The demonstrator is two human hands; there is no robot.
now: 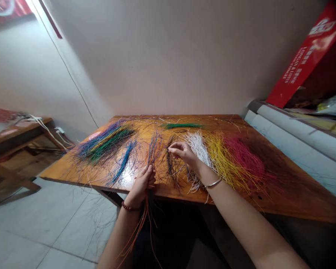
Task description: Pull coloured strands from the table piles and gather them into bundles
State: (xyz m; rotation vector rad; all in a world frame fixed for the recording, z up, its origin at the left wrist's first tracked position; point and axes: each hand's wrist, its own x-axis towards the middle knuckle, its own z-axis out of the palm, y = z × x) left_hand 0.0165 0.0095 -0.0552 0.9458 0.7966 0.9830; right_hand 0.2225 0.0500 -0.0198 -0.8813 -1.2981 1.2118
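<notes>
My left hand [144,180] is closed around a mixed bundle of thin strands [154,149], blue and orange at the top. Its orange ends hang below the table edge. Above a small pile of black strands [172,170], my right hand [185,152] is pinched, thumb against fingertips; whatever lies between them is too fine to make out. White strands [198,145] spread just right of that hand, partly hidden by my wrist. Beyond them lie yellow strands [226,158] and magenta strands [248,157]. A narrow blue bunch [124,162] rests left of my left hand.
On the wooden table [282,186], a larger blue, yellow and green pile [108,140] lies at the left. A green bunch [183,126] is near the back. Rolled sheets [302,130] and a red box [302,59] stand at right. Another bench [19,134] is at far left.
</notes>
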